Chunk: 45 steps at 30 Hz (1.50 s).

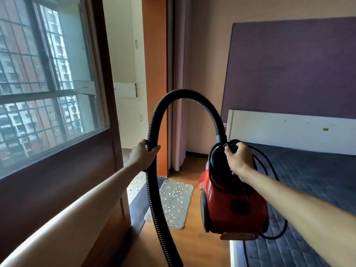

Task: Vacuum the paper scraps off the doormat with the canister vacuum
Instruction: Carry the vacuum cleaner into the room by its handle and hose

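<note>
The right hand [238,158] grasps the handle of the red canister vacuum [233,207], held aloft. The left hand [143,154] grips the hose [154,189]. The scrap-strewn doormat [173,203] lies on the floor between them, farther off.

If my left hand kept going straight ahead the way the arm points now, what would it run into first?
Probably the orange door frame just beyond the left hand, which grips the black hose. Depth is unclear from this one view, so it might instead slip past into the doorway.

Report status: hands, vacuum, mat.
Left hand grips hose. Right hand carries red vacuum by handle. Doormat ahead, scraps still on it. Path clear.
</note>
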Each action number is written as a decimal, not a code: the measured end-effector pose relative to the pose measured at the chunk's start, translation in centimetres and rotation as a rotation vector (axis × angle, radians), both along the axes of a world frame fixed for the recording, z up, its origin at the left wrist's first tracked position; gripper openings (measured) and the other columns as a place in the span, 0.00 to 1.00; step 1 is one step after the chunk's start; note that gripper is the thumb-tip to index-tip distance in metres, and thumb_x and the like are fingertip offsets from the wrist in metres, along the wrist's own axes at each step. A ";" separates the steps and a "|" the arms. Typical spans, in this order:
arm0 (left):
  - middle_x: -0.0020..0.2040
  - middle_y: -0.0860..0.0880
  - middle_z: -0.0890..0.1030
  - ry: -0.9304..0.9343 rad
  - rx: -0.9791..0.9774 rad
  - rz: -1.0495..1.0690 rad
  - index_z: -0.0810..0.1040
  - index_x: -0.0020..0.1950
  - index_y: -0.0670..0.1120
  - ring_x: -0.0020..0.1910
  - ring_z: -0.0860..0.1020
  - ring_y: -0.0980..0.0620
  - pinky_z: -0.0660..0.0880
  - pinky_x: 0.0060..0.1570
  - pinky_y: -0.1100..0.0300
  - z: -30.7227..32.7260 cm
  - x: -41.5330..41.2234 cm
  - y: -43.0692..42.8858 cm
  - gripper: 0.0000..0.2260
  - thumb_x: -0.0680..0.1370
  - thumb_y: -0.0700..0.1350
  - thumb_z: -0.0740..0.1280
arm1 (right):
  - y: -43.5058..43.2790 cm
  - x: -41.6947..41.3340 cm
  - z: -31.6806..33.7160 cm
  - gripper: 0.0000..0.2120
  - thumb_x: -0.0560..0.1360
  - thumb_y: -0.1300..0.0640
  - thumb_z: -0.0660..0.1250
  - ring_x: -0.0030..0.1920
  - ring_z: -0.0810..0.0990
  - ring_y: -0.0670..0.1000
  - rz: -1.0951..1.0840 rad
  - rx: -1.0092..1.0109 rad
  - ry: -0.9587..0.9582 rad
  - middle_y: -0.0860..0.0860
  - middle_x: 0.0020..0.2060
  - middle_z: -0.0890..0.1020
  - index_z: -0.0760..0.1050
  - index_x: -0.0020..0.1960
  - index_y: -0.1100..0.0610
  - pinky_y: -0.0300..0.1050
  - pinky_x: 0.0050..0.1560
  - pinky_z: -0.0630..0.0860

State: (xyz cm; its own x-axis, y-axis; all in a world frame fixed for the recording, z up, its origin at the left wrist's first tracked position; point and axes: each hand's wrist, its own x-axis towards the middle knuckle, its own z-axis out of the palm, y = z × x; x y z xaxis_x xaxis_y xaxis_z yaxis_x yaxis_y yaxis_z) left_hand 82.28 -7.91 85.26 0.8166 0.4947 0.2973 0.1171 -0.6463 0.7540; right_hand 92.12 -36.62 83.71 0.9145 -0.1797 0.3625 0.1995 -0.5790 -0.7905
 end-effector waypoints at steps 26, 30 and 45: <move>0.47 0.43 0.80 0.059 0.086 -0.164 0.74 0.63 0.43 0.40 0.80 0.45 0.73 0.30 0.59 -2.2 36.1 7.3 0.17 0.80 0.52 0.66 | 3.4 31.2 -1.5 0.13 0.76 0.46 0.65 0.33 0.81 0.59 -0.138 0.021 0.031 0.57 0.40 0.82 0.74 0.50 0.57 0.45 0.24 0.75; 0.48 0.43 0.79 0.067 0.064 -0.175 0.73 0.63 0.42 0.43 0.80 0.45 0.74 0.30 0.60 -3.0 43.4 6.7 0.18 0.80 0.52 0.66 | 3.1 38.6 -2.0 0.14 0.76 0.46 0.65 0.33 0.81 0.59 -0.128 0.030 0.045 0.56 0.40 0.81 0.74 0.52 0.57 0.41 0.21 0.72; 0.51 0.44 0.75 0.127 -0.022 -0.164 0.69 0.66 0.41 0.44 0.78 0.47 0.73 0.26 0.63 -3.8 68.0 4.4 0.17 0.82 0.48 0.65 | 2.5 64.3 -3.2 0.12 0.76 0.48 0.66 0.38 0.82 0.60 -0.128 -0.034 0.012 0.56 0.42 0.81 0.72 0.48 0.58 0.56 0.38 0.81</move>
State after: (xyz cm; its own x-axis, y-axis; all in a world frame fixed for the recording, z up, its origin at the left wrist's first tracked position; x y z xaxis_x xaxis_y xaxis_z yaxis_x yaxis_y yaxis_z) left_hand 150.31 -3.48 81.47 0.9168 0.3575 0.1778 0.1065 -0.6481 0.7541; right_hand 156.39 -34.12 80.48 0.8893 -0.2826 0.3595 0.1132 -0.6257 -0.7718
